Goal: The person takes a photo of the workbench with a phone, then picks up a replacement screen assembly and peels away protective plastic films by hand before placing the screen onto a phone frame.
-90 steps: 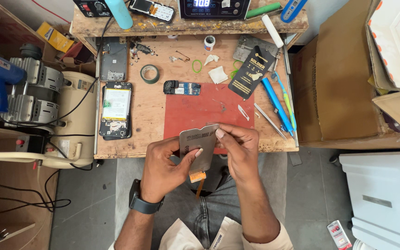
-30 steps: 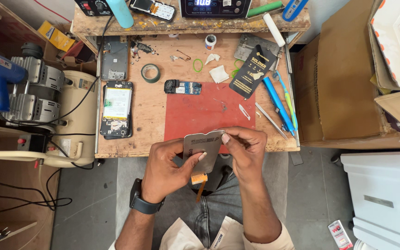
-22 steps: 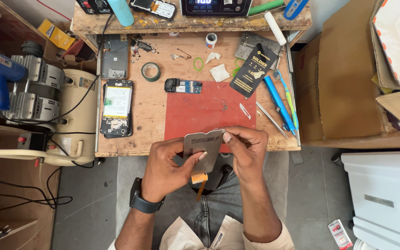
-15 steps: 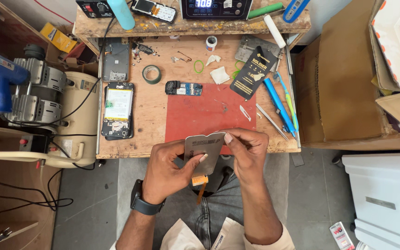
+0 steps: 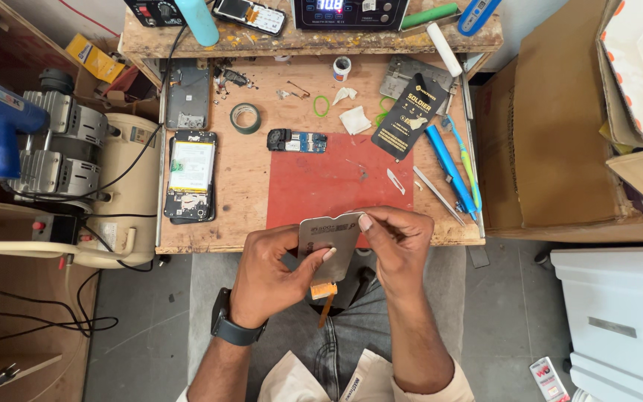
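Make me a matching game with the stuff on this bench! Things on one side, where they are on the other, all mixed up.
Things:
1. grey phone panel
2. roll of green tape
3. opened phone
4. blue pen-shaped tool

Places:
A. lying at the left edge of the wooden bench
B. lying right of the red mat
C. held between the left hand and right hand
D. lying above the red mat's left corner, beside a small circuit board

Pairs: 1-C, 2-D, 3-A, 4-B
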